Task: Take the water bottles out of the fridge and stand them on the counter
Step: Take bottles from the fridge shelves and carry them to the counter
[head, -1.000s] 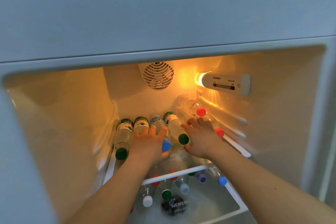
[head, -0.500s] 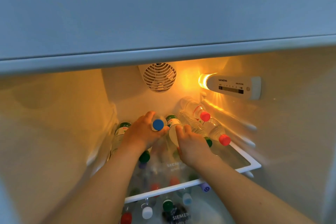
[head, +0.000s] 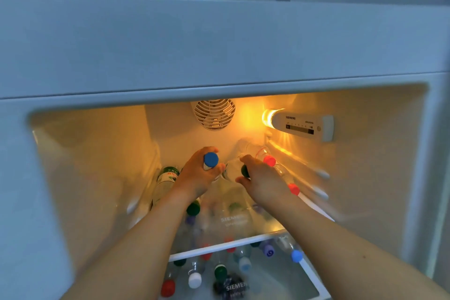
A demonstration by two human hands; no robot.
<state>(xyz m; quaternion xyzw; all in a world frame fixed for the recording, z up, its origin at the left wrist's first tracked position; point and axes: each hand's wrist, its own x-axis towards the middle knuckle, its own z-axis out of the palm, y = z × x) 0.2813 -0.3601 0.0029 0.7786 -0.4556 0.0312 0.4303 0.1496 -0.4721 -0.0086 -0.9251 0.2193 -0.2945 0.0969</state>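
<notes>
Both my hands are inside the lit fridge, above its top glass shelf (head: 264, 228). My left hand (head: 197, 178) grips a blue-capped bottle (head: 210, 160), lifted off the shelf with its cap toward me. My right hand (head: 261, 176) holds a green-capped bottle (head: 231, 170) by its neck, also raised. Two green-capped bottles (head: 165, 182) lie on the shelf at the left. Two red-capped bottles (head: 269, 160) lie on the right, behind my right hand.
Under the glass shelf, several more bottles (head: 194, 280) with white, red, green and blue caps lie on a lower level. A fan grille (head: 214, 114) and a lamp and control unit (head: 302, 125) sit on the back wall. The freezer door (head: 219, 44) hangs overhead.
Both hands closed on bottles lying on the shelf and have lifted them up off it, the left with the blue-capped one, the right with a green-capped one.
</notes>
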